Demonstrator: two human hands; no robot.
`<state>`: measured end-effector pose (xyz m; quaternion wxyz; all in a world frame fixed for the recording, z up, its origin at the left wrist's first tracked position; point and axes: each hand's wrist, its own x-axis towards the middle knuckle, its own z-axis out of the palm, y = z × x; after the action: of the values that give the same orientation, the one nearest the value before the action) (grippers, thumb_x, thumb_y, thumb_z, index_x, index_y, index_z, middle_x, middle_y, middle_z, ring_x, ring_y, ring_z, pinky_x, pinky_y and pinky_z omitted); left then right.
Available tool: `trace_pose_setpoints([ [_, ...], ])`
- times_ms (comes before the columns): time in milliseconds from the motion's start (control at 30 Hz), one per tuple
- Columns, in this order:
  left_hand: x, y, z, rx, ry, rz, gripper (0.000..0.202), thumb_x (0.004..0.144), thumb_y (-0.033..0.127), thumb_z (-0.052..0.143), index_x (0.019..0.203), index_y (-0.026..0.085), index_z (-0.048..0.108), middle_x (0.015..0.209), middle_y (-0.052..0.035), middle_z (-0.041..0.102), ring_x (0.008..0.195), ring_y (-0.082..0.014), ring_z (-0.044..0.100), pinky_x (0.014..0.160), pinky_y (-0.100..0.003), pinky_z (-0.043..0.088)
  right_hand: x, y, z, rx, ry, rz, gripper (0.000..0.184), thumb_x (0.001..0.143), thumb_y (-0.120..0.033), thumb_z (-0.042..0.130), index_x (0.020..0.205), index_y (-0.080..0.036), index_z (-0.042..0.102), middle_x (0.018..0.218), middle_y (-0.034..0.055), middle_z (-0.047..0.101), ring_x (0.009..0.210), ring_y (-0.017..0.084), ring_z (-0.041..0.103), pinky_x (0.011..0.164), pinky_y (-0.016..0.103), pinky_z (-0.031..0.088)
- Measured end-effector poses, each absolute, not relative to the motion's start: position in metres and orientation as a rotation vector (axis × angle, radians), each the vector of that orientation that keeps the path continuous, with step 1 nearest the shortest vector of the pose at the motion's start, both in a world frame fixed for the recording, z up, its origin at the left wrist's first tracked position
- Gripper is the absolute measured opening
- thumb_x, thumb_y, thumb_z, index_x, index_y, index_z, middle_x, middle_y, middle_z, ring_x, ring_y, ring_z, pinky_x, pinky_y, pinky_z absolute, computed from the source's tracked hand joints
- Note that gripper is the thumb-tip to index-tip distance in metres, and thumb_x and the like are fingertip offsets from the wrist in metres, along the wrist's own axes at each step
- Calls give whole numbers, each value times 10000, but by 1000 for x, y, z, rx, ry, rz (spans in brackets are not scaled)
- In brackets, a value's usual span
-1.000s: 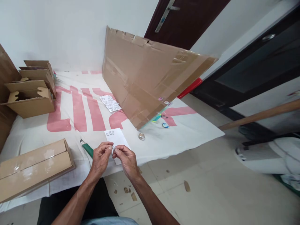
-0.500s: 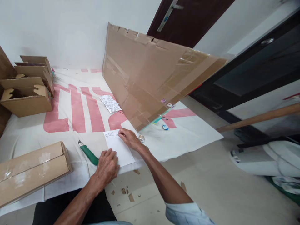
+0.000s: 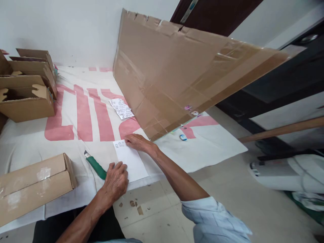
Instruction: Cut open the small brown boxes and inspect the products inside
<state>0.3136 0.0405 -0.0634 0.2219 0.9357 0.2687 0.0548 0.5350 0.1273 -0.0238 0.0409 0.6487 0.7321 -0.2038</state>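
A white sheet of paper (image 3: 131,162) lies on the white and red cloth (image 3: 76,118), with a row of small stickers (image 3: 119,145) along its top edge. My right hand (image 3: 136,141) rests at the sheet's top right corner, fingers pressed down flat beside the stickers. My left hand (image 3: 115,180) lies on the sheet's lower left edge, fingers curled down on it. A green-handled knife (image 3: 95,165) lies just left of the sheet.
A big cardboard panel (image 3: 182,74) leans up on the right. A closed carton (image 3: 32,185) sits at the front left, open cartons (image 3: 27,87) at the back left. A printed sticker sheet (image 3: 121,108) and small items (image 3: 182,137) lie further back. Cardboard scraps (image 3: 135,207) litter the floor.
My hands parted from pinching a small piece together. The right hand reached to the sheet's top edge and pressed there; the left dropped onto the sheet's lower edge. The camera moved closer.
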Motion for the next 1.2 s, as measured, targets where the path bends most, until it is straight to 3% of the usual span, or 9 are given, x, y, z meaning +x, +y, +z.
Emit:
trace_pose_setpoints([
  [400, 315, 41, -64, 2573, 747, 131, 94, 926, 135, 576, 905, 182, 656, 1156, -126, 692, 1191, -304, 576, 996, -509, 393, 539, 136, -31, 2079, 2193, -564, 74, 862, -157, 655, 903, -211, 686, 900, 41, 735, 798, 180, 595, 645, 282, 276],
  [567, 315, 41, -65, 2572, 760, 166, 84, 910, 135, 592, 891, 187, 655, 1130, -127, 702, 1164, -308, 597, 1001, -513, 408, 537, 119, -45, 2192, 2234, -489, 147, 941, -160, 566, 884, -198, 696, 967, 60, 747, 877, 186, 617, 708, 273, 336],
  [767, 307, 33, -53, 2562, 698, 263, 136, 901, 139, 614, 1010, 169, 689, 1277, -169, 713, 1308, -340, 606, 1103, -540, 423, 530, 94, -44, 2396, 2287, -329, 234, 1004, -161, 463, 926, -181, 683, 1003, 94, 723, 924, 200, 623, 812, 279, 424],
  [900, 266, 2, -13, 2451, 622, 645, 322, 934, 167, 603, 1248, 193, 669, 1416, -186, 670, 1378, -350, 589, 1129, -547, 449, 504, 77, -30, 2479, 2438, -267, 283, 1023, -178, 393, 942, -181, 664, 1006, 117, 689, 947, 228, 638, 871, 324, 474],
  [1000, 205, -24, 33, 2381, 753, 972, 365, 975, 175, 590, 1324, 266, 650, 1352, -149, 715, 1281, -316, 663, 1089, -510, 506, 463, 65, -17, 2427, 2783, -484, 228, 1035, -308, 470, 1016, -203, 672, 1028, 105, 680, 938, 239, 663, 869, 358, 525],
  [1100, 126, -37, 71, 2308, 1149, 1452, 408, 919, 166, 690, 1296, 318, 669, 1223, -109, 749, 1142, -308, 710, 1028, -510, 556, 411, 55, 1, 2179, 3145, -834, 291, 999, -436, 598, 1212, -252, 675, 1196, 115, 685, 1093, 288, 670, 948, 438, 557],
  [1200, 44, -34, 74, 2028, 1698, 1744, 293, 867, 232, 772, 1154, 280, 733, 1176, -76, 744, 1117, -290, 701, 1040, -490, 554, 358, 49, 21, 1780, 3307, -905, 561, 938, -493, 703, 1451, -302, 577, 1464, 120, 594, 1379, 338, 546, 1143, 526, 478],
])
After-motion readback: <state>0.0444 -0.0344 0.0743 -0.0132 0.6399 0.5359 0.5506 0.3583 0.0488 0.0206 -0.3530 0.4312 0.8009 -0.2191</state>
